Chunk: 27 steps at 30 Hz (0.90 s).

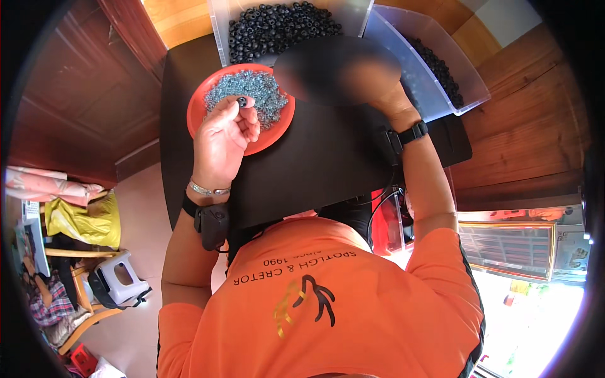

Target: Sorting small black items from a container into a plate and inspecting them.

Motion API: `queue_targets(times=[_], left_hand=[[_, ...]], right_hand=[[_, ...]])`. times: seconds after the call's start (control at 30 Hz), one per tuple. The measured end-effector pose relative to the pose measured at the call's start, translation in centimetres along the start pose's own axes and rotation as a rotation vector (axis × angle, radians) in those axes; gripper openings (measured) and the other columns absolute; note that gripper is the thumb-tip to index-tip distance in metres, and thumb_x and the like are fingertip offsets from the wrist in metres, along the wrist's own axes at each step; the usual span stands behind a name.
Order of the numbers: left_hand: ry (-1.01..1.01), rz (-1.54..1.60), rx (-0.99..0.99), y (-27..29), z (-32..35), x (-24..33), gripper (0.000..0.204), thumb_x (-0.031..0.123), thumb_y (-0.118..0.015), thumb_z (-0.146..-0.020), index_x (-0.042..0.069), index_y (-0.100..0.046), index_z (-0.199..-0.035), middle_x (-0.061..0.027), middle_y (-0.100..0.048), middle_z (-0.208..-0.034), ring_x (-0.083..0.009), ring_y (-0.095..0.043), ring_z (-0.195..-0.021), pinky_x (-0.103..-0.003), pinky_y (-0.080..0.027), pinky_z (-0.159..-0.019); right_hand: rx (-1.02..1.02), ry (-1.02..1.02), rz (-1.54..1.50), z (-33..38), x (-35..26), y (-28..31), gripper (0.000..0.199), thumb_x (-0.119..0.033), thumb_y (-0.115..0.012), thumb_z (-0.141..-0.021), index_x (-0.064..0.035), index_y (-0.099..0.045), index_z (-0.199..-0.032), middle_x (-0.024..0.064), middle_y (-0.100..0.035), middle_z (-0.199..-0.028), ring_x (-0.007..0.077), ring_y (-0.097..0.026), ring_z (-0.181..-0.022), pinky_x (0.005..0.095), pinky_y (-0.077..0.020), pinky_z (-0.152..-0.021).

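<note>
Your left hand (225,129) has thumb and forefinger closed on a black ring (242,101). Hold the ring lightly by its edge; this should leave its face unobstructed. Steady the wrist: a slip would likely drop it among the clear beads (265,94) in the bowl (196,107), at 1 o'clock beyond the hand. Your right hand (381,87) is between 2 and 3 o'clock; its fingers are blurred, so their grip cannot be told. One bin (218,31) stands at 12 o'clock, another bin (476,99) at 2 o'clock, both containing black pieces (283,28).
</note>
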State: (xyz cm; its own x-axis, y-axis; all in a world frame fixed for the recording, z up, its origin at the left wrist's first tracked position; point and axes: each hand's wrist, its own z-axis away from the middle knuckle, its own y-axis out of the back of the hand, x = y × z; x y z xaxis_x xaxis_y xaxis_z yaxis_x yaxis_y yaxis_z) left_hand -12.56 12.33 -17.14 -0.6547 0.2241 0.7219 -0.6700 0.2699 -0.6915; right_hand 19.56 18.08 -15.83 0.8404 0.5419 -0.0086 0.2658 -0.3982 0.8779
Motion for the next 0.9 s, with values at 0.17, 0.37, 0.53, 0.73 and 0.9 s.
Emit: queue_targets(times=[0.17,0.37,0.53,0.73,0.9], left_hand=[[0.022,0.015,-0.027,0.2,-0.2,-0.1,0.022,0.019,-0.045,-0.094,0.002,-0.058,-0.098,-0.0046,-0.056,-0.081,-0.0161,-0.053,-0.07,-0.027,-0.042,-0.065],[0.026,-0.003,-0.076,-0.3,0.0,-0.3,0.022,0.019,-0.045,-0.094,0.002,-0.057,-0.099,-0.0043,-0.057,-0.082,-0.0157,-0.054,-0.071,-0.026,-0.042,-0.065],[0.076,0.005,-0.135,-0.7,0.3,-0.6,0.023,0.02,-0.044,-0.094,0.002,-0.056,-0.101,-0.0034,-0.056,-0.082,-0.0137,-0.054,-0.072,-0.025,-0.042,-0.065],[0.086,0.045,-0.102,-1.2,0.2,-0.7,0.016,0.018,-0.046,-0.093,0.005,-0.053,-0.099,-0.0042,-0.057,-0.082,-0.014,-0.055,-0.07,-0.026,-0.043,-0.065],[0.093,0.038,-0.115,-1.2,0.3,-0.6,0.016,0.018,-0.046,-0.093,0.005,-0.053,-0.097,-0.004,-0.057,-0.08,-0.0142,-0.055,-0.069,-0.026,-0.043,-0.064]], right_hand=[[-0.086,0.029,0.1,0.0,0.6,-1.2,0.008,-0.008,-0.065,-0.072,-0.0091,-0.065,-0.08,0.0033,-0.062,-0.082,0.026,-0.056,-0.084,0.0355,-0.0488,-0.075],[0.015,-0.251,-0.381,-1.2,-2.1,0.3,0.009,-0.009,-0.062,-0.083,-0.0079,-0.068,-0.091,0.0045,-0.064,-0.085,0.0159,-0.059,-0.083,0.0267,-0.0473,-0.076],[-0.132,-0.216,-1.213,-4.1,-9.0,1.8,0.015,-0.012,-0.061,-0.089,-0.0009,-0.065,-0.099,0.0011,-0.064,-0.096,0.0084,-0.056,-0.089,0.0248,-0.0443,-0.082],[-0.174,-0.126,-1.514,-4.8,-12.3,-0.5,0.015,-0.01,-0.061,-0.088,-0.0027,-0.066,-0.1,0.0036,-0.063,-0.095,0.0113,-0.059,-0.088,0.0253,-0.0466,-0.082],[-0.139,-0.145,-1.509,-4.8,-12.6,-0.8,0.015,-0.011,-0.061,-0.089,-0.0023,-0.066,-0.099,0.0017,-0.065,-0.087,0.009,-0.058,-0.085,0.0244,-0.0472,-0.081]])
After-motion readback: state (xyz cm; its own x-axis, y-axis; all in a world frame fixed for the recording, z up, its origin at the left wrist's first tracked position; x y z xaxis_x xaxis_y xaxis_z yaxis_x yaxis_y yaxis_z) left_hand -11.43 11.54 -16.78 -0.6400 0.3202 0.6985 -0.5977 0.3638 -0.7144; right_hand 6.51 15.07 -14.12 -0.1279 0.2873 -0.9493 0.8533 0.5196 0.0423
